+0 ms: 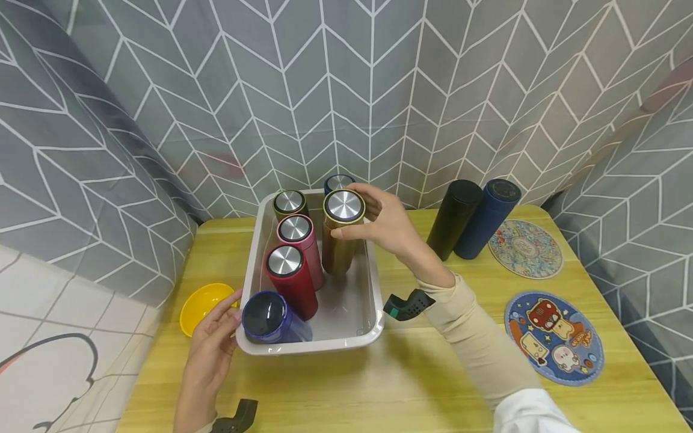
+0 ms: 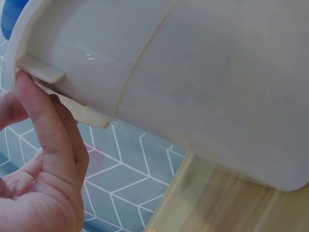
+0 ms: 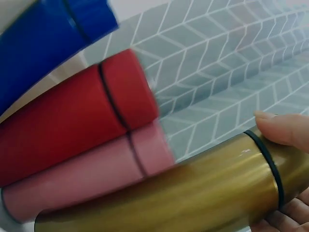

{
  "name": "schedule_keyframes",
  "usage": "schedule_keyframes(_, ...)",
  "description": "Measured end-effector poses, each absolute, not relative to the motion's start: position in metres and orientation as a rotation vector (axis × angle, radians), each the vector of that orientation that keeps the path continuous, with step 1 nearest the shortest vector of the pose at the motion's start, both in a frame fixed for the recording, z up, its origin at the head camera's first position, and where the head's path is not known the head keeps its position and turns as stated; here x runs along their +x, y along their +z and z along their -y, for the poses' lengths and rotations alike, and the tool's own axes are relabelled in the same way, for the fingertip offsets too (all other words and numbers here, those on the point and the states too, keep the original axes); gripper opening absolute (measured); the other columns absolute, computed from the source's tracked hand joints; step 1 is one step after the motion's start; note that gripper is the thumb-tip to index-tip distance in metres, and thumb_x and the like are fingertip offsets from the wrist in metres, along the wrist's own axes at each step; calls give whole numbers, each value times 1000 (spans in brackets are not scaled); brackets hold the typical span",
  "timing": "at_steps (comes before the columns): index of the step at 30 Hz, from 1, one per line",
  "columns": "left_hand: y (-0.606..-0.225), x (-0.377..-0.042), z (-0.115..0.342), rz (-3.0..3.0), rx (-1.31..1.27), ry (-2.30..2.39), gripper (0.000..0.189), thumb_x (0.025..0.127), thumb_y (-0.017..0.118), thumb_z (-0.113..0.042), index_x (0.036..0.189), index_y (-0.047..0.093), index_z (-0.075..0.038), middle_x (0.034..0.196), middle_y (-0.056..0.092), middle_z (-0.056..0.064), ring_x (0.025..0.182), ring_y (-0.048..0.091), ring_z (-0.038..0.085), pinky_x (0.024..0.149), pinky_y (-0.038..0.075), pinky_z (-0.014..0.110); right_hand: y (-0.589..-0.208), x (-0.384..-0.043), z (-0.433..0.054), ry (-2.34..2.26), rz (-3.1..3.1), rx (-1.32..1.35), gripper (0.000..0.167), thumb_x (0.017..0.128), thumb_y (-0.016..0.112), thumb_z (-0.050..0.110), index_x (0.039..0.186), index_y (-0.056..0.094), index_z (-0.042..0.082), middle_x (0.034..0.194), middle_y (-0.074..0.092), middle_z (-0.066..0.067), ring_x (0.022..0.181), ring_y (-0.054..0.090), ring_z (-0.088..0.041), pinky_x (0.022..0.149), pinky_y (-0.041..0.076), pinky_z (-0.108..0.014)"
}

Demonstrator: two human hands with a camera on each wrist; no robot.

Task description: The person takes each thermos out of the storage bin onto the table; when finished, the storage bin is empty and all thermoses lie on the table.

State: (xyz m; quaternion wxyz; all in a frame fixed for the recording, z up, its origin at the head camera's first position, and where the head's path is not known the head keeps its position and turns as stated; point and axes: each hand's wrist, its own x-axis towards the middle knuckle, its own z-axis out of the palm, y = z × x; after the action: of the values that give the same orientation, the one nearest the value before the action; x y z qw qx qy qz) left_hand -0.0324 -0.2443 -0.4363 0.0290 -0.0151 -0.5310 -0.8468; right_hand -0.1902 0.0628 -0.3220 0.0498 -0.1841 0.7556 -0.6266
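A white plastic bin (image 1: 346, 344) stands mid-table with several thermos bottles in it. My right hand (image 1: 387, 222) grips a gold thermos (image 1: 338, 249) near its silver-topped lid, thumb on one side and fingers on the other; its lower part is inside the bin. To its left are a pink thermos (image 1: 310, 246), a red thermos (image 1: 295, 288) and a tilted blue thermos (image 1: 295, 328) with a dark lid. At the back are an olive thermos (image 1: 290, 204) and a mostly hidden navy thermos (image 1: 339, 181). My left hand (image 2: 53, 140) holds the bin's side under its rim, at the handle.
Right of the bin stand a black thermos (image 1: 453, 219) and a dark blue thermos (image 1: 487, 219). Two round mats lie nearby, one patterned mat (image 1: 526, 249) and one blue cartoon mat (image 1: 552, 340). A yellow bowl (image 1: 203, 304) sits by my left hand. A grey curtain (image 1: 346, 90) hangs behind.
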Motion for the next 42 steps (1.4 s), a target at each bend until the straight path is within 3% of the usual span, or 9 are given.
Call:
schedule_keyframes(6, -437, -33, 244, 1618, -60, -2624, 45, 101, 38, 9, 131, 66, -11, 88, 66, -4, 78, 65, 5, 70, 61, 17, -296, -173, -71, -2039, -2317, -577, 71, 70, 90, 11, 135, 61, 19, 129, 68, -4, 119, 64, -17, 114, 48, -34)
schedule_keyframes(15, -438, -33, 245, 1595, -62, -2636, 44, 101, 39, 10, 132, 65, -9, 89, 66, -3, 79, 65, 6, 70, 61, 17, -265, -147, -87, -2150, -2407, -575, 71, 72, 90, 11, 135, 61, 25, 131, 66, 1, 117, 64, -16, 101, 54, -25)
schedule_keyframes(25, -438, -33, 244, 1611, -44, -2633, 45, 101, 39, 9, 131, 66, -11, 89, 66, -4, 79, 65, 6, 69, 61, 17, -244, -131, -105, -2271, -2428, -574, 70, 72, 88, 3, 135, 62, 18, 137, 63, -3, 120, 62, -20, 100, 53, -20)
schedule_keyframes(32, -438, -32, 245, 1615, -45, -2631, 44, 101, 39, 8, 132, 65, -11, 88, 66, -4, 78, 65, 5, 70, 61, 17, -249, -134, -119, -2254, -2531, -449, 68, 71, 89, 7, 134, 63, 19, 127, 70, -1, 112, 65, -18, 93, 53, -20)
schedule_keyframes(42, -439, -33, 245, 1596, -51, -2643, 44, 101, 39, 9, 132, 65, -10, 89, 66, -3, 79, 65, 6, 71, 61, 17, -271, -151, -128, -2061, -2675, -270, 68, 73, 90, 17, 134, 61, 21, 134, 67, 1, 124, 62, -11, 110, 48, -27)
